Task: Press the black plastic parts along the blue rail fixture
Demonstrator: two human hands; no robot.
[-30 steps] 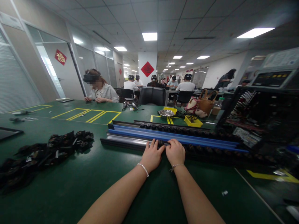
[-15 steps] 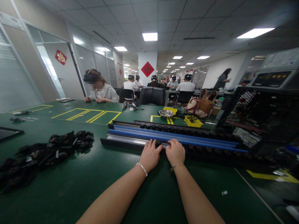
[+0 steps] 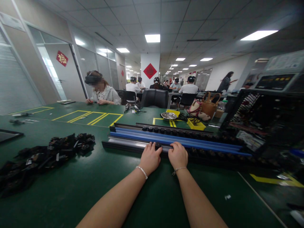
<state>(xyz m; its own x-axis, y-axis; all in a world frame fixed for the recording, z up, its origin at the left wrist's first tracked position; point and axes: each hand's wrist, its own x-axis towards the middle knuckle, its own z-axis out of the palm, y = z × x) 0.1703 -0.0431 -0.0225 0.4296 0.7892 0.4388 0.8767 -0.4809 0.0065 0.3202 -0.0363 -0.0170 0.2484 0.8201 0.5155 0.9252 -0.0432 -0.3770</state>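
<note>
Green counter (image 3: pixel 95 196). Left fingers (image 3: pixel 146 147) narrowly parted round black part (image 3: pixel 157 145): likely light, stiff; grip by sides. Right fingers (image 3: pixel 175 145) curled, silvery rail (image 3: pixel 129 141) beneath, hold unclear.

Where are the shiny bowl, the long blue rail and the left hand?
Metal bowl (image 3: pixel 168 116), head view: its inside.
Blue rail (image 3: pixel 184 141), head view: upper face, mid-length.
Left hand (image 3: pixel 150 159), head view: its back.

Room along near green tabletop (image 3: pixel 99 172); silver rail (image 3: pixel 128 142) blocks ahead, black parts (image 3: pixel 63 144) left.
</note>
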